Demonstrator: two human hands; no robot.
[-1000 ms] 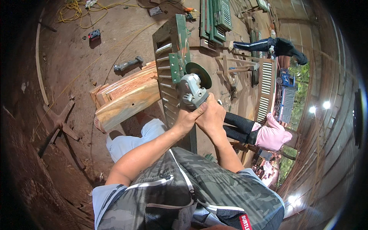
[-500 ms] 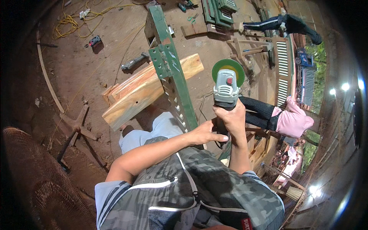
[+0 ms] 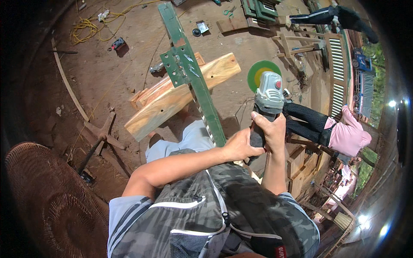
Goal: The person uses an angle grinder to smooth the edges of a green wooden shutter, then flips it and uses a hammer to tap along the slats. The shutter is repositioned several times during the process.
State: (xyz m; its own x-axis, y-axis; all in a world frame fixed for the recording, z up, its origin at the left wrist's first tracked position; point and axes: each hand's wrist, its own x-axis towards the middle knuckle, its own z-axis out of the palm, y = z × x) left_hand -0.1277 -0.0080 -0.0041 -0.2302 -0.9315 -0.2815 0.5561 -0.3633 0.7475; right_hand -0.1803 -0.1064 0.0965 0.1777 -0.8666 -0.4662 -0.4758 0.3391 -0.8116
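A green frame (image 3: 198, 90) is seen edge-on, crossing in front of a wooden beam (image 3: 220, 70). To its right, apart, an angle grinder (image 3: 269, 96) is gripped by both hands: its body by the right hand (image 3: 272, 130), its rear by the left hand (image 3: 241, 145). A holed plate (image 3: 171, 68) is seen against the frame.

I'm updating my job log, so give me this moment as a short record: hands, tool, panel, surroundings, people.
Left hand: gripping the rear of a grey-and-black angle grinder
Right hand: wrapped around the same tool, nearer its head
Tool disc: round green disc with yellow centre, apart from the panel; spinning or not, cannot tell
Panel: long green-painted slatted panel with perforated green hinge plate
Beyond panel: pale wooden beam
Floor: coiled yellow cable
People: person in pink top; person in dark clothes
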